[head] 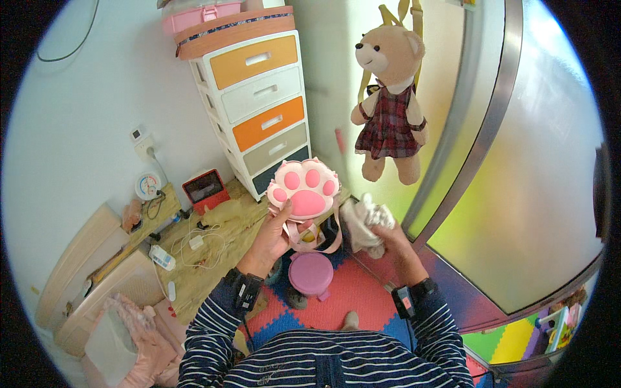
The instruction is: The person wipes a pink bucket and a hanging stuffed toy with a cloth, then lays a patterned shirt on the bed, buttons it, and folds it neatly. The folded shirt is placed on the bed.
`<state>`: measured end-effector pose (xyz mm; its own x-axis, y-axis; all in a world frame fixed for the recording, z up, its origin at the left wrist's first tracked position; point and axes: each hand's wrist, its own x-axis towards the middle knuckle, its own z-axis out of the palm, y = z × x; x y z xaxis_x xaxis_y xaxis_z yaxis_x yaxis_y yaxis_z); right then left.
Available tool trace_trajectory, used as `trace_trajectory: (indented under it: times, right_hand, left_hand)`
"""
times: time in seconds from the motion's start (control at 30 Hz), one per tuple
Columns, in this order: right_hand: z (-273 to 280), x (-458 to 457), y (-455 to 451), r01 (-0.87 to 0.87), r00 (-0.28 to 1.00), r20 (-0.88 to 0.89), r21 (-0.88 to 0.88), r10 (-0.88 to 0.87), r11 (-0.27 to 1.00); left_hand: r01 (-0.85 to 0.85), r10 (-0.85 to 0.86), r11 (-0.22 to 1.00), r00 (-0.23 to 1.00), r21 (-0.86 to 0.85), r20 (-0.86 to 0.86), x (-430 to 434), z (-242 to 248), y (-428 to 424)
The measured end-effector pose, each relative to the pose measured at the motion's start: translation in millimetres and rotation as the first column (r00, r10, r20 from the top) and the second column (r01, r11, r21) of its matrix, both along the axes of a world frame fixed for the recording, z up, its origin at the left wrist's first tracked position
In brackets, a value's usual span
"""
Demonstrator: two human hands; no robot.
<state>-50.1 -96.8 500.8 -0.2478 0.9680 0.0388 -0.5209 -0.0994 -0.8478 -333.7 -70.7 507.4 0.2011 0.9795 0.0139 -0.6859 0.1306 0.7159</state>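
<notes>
My left hand grips a pale pink paw-shaped pouch by its lower edge, thumb on the front. Darker pink pads stand out on its face, and a pink strap loops down below it. In my right hand is a crumpled bundle of whitish, cloth-like material; blur hides exactly what it is. The pouch and the bundle are held apart, side by side. Beneath them on the floor stands a round container with a purple lid.
A drawer cabinet stands on the wooden desk, near a red-cased screen device and a white cable. To the right, a teddy bear backpack hangs by a frosted sliding door. Red and blue foam mats cover the floor.
</notes>
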Motion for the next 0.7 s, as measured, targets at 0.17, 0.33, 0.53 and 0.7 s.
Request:
trace_trajectory:
  times: [0.17,0.33,0.53,0.7]
  right_hand:
    - [-9.0,-12.3,2.6,0.015,0.987,0.157,0.074,-0.027,0.997]
    - [-0.4,12.6,-1.4,0.017,0.994,0.105,0.029,-0.02,0.999]
    - [12.5,24.1,-12.3,-0.125,0.972,0.197,-0.031,0.128,0.992]
    - [40.2,72.7,-31.8,0.126,0.979,-0.158,-0.045,-0.131,0.991]
  left_hand:
    - [0.107,-0.102,0.992,0.992,0.068,-0.078,23.6,9.9,2.5]
    - [0.096,-0.087,0.994,0.981,0.046,-0.171,30.7,9.7,11.5]
    - [0.17,-0.12,0.973,0.95,0.158,-0.287,40.9,0.0,39.6]
    - [0.177,-0.169,0.984,0.963,0.02,-0.209,41.2,-25.0,55.1]
